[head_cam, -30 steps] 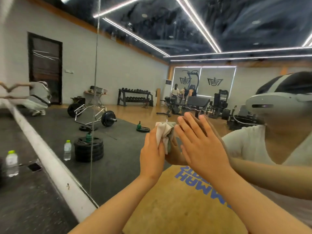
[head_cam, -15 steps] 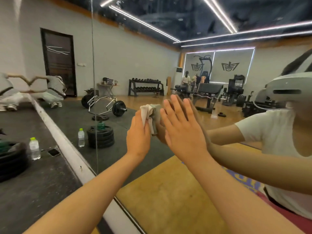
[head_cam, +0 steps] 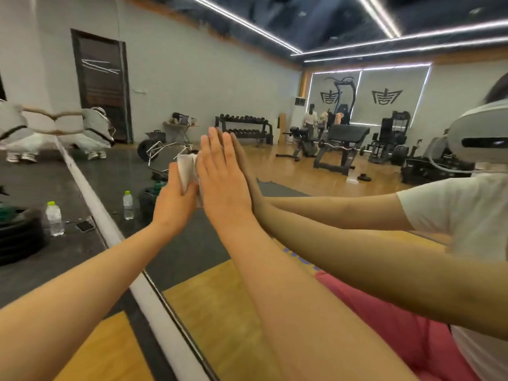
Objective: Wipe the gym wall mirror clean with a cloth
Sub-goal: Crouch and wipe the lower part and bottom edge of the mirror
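The gym wall mirror point(head_cam: 316, 86) fills most of the view and reflects the room and me. My left hand point(head_cam: 174, 204) grips a bunched white cloth point(head_cam: 187, 171) and holds it against the glass. Just to its right my right hand point(head_cam: 224, 182) lies flat on the mirror with its fingers straight and together, pointing up. Its reflection meets it palm to palm. Part of the cloth is hidden behind both hands.
A white strip point(head_cam: 115, 237) runs along the mirror's bottom edge. On the dark floor at the left stand a water bottle point(head_cam: 54, 218), a phone point(head_cam: 85, 226) and stacked weight plates point(head_cam: 19, 237). Another person point(head_cam: 13, 133) crouches at the far left by the mirror.
Both hands have stayed together on the glass while my view swung right and lower. The cloth hand shifted slightly along the mirror; my right hand remains flat.
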`<state>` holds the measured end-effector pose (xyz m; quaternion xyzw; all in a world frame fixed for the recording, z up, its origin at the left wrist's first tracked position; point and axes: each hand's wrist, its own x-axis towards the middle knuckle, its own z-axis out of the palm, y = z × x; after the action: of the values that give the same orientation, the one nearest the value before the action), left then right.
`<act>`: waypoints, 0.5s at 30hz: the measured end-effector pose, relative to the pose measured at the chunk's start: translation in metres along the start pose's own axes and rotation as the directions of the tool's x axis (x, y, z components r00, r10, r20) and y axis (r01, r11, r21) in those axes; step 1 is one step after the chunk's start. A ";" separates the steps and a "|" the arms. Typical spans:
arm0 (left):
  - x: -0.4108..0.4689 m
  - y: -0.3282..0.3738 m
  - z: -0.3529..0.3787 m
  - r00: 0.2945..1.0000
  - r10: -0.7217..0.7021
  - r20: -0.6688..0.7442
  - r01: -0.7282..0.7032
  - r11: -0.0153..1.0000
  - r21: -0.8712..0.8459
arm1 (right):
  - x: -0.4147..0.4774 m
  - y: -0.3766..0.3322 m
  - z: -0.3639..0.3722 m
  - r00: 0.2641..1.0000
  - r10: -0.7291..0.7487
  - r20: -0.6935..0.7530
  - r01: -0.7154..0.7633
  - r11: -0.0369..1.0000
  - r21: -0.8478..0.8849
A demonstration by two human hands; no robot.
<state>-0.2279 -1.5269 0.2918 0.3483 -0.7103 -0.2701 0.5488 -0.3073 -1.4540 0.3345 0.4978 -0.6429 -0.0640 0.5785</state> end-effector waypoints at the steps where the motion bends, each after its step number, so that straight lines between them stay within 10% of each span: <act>1: -0.002 -0.002 0.002 1.000 0.001 -0.015 -0.001 1.000 -0.016 | 0.000 0.000 0.002 1.000 0.003 -0.012 -0.003 1.000 -0.001; 15: 0.016 -0.021 -0.013 0.965 0.250 0.085 -0.259 0.959 0.119 | 0.002 -0.003 0.004 0.980 0.130 -0.149 -0.109 0.983 0.145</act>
<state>-0.2141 -1.5523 0.2888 0.2792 -0.7836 -0.1627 0.5306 -0.3082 -1.4585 0.3327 0.5001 -0.6268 0.0546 0.5950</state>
